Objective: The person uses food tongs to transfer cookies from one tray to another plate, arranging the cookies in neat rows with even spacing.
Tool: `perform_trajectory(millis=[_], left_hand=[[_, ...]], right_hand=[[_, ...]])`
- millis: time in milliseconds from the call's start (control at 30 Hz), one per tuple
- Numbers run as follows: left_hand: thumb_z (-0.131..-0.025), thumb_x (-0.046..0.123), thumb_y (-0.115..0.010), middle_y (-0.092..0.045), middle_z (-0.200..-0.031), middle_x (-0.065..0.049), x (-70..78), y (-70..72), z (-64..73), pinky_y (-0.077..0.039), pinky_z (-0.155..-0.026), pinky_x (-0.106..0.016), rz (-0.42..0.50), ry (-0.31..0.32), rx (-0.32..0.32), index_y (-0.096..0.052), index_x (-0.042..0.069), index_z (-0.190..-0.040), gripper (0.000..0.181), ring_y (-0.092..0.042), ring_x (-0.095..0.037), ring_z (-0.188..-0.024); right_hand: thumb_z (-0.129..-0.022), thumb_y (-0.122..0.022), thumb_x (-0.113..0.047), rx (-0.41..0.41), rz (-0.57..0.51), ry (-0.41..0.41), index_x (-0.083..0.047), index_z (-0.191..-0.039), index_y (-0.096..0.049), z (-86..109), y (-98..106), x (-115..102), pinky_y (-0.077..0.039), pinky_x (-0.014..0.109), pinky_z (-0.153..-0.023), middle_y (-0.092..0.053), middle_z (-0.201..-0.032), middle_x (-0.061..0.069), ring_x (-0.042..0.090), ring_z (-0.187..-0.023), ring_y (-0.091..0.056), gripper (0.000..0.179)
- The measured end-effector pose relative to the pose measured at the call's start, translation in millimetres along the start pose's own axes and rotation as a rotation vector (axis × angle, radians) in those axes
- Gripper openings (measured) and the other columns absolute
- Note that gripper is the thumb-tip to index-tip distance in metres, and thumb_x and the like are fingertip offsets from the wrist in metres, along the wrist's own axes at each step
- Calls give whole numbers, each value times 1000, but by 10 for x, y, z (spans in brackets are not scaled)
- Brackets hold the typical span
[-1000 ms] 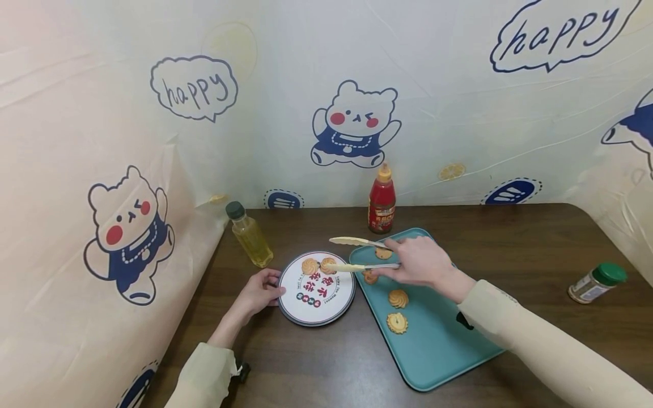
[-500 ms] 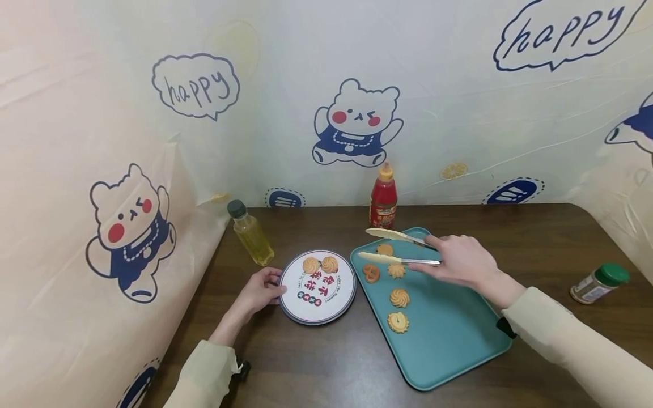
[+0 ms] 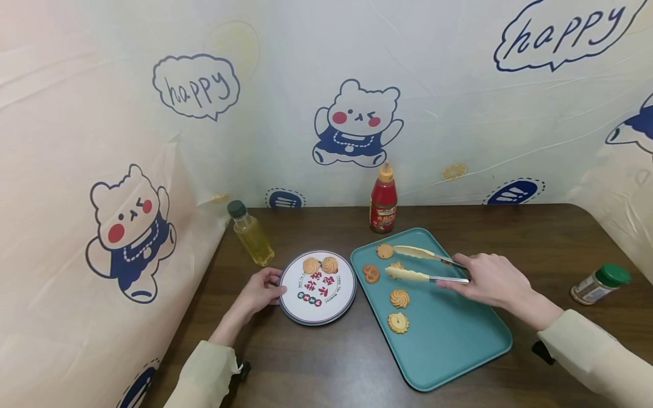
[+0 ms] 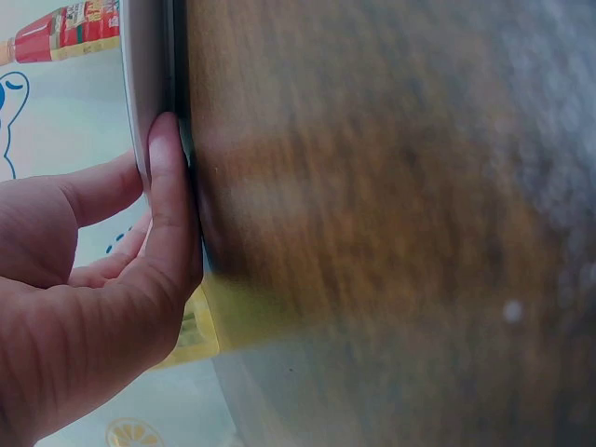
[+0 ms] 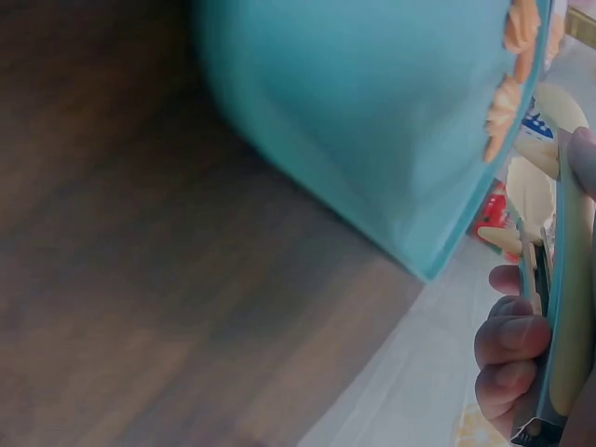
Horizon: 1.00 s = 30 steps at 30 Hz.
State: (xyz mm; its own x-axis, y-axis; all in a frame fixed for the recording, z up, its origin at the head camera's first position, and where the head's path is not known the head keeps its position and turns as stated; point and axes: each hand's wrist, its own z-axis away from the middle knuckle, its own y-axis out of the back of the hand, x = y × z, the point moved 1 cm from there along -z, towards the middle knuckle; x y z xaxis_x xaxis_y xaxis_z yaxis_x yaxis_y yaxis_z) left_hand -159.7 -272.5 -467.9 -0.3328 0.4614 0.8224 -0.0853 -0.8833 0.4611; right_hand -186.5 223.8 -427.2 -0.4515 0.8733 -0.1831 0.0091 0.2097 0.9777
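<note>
While my left hand (image 3: 259,290) holds the rim of the white plate (image 3: 291,283), my right hand (image 3: 492,279) extends the tongs (image 3: 408,274) over the green tray (image 3: 444,351), as the head view shows. Their tips stand apart, with a flower-shaped cookie (image 3: 397,264) between them, partly hidden by the nearer tip; contact cannot be told. A round cookie (image 3: 385,251) lies just beside the farther tip, and a pretzel (image 3: 371,273) lies toward the plate, which bears two swirled cookies (image 3: 310,265). I judge the step to be lining up the tongs for a transfer to the plate; the next move calls for a gentle, level squeeze that spares the round cookie.

Left wrist view: my thumb and fingers pinch the plate's edge above the brown table (image 4: 326,186); the red sauce bottle (image 4: 84,33) appears beyond.

Right wrist view: my fingers curl round the tongs' handle, beside the tray; from this angle I cannot tell the gap between the tips.
</note>
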Motion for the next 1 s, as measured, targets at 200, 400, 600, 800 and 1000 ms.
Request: perform_trajectory(millis=[200, 400, 600, 800, 1000], left_hand=[[-92, 2, -70, -57, -114, -18, -10, 4, -7, -60, -73, -34, -4, -3, 4, -52, -1, -133, 46, -59, -25, -89], [-91, 1, -70, -57, -113, -18, -18, 0, -8, -60, -72, -34, -2, -8, 7, -52, -1, -133, 45, -59, -25, -89], [-91, 1, -70, -56, -114, -18, -12, -3, -7, -60, -73, -34, -1, -7, 4, -52, -1, -133, 45, -59, -25, -89], [-92, 2, -70, -56, -114, -18, -11, 2, -6, -60, -73, -34, 0, -3, 3, -51, -1, -134, 46, -59, -25, -89], [-92, 2, -70, -56, -114, -18, -2, 1, 5, -60, -74, -34, -8, -2, 3, -51, -1, -134, 46, -60, -25, -89]], right_hand=[[-83, -59, -75, -12, 1, 17, -6, -113, -69, 71, -56, 64, -34, 27, -41, -44, -54, -10, 6, -50, -42, 76], [-83, -58, -75, -29, -6, 11, -4, -116, -69, 86, -97, 97, -33, 27, -41, -47, -57, -9, 6, -50, -43, 80], [-84, -57, -75, -34, -13, 13, -2, -119, -69, 94, -120, 98, -33, 26, -40, -50, -58, -9, 5, -51, -44, 82], [-85, -58, -73, -21, -8, 19, -3, -116, -70, 102, -133, 99, -32, 26, -40, -50, -58, -9, 5, -49, -43, 78], [-85, -58, -73, -13, 3, 22, -2, -118, -70, 112, -142, 103, -33, 26, -40, -50, -58, -9, 5, -49, -43, 79]])
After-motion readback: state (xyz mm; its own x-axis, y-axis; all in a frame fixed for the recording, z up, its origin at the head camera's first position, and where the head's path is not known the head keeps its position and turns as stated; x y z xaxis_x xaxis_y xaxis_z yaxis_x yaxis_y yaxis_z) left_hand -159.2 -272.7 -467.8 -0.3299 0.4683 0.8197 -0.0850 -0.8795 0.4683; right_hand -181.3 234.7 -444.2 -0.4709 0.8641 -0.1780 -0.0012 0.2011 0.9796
